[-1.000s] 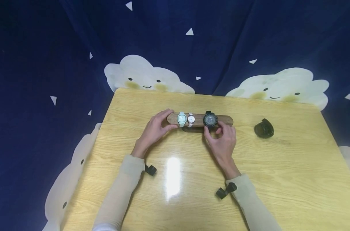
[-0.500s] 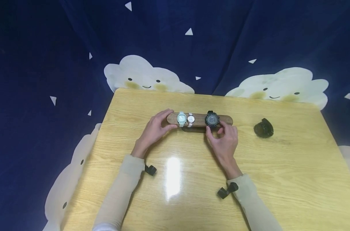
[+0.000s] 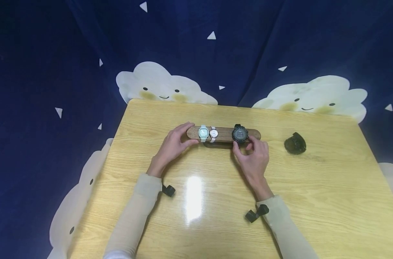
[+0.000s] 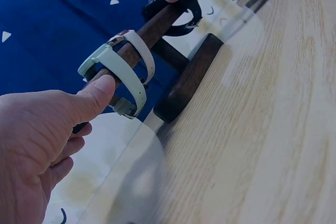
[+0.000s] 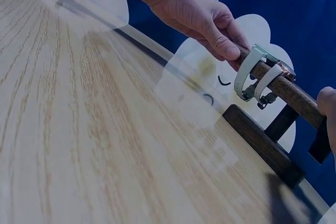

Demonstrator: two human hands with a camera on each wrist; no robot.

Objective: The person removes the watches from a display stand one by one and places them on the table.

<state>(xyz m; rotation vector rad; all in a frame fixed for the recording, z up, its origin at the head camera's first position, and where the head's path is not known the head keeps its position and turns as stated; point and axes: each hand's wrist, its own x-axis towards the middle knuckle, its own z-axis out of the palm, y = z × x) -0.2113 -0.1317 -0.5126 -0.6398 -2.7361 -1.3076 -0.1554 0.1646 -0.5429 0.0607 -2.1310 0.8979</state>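
A wooden watch stand (image 3: 224, 134) with a raised crossbar and a lower base stands on the table. My left hand (image 3: 171, 144) grips the bar's left end between thumb and fingers. Next to that hand, a mint-green square watch (image 3: 203, 133) hangs round the bar, and beside it a small white-strapped watch (image 3: 213, 133). Further right, a chunky black watch (image 3: 240, 134) loops round the bar, as the left wrist view shows. My right hand (image 3: 254, 158) pinches this black watch at its near and right sides. In the right wrist view, only part of the right hand (image 5: 329, 109) shows.
A second black watch (image 3: 295, 144) lies on the light wooden table (image 3: 326, 187), right of the stand. A dark blue curtain (image 3: 242, 50) with clouds and triangles hangs behind the table's far edge. Small black devices (image 3: 257, 213) sit at both sleeve cuffs.
My right hand has slid a little to the right along the bar, with the black watch in its fingers. The left hand holds the bar's end as before.
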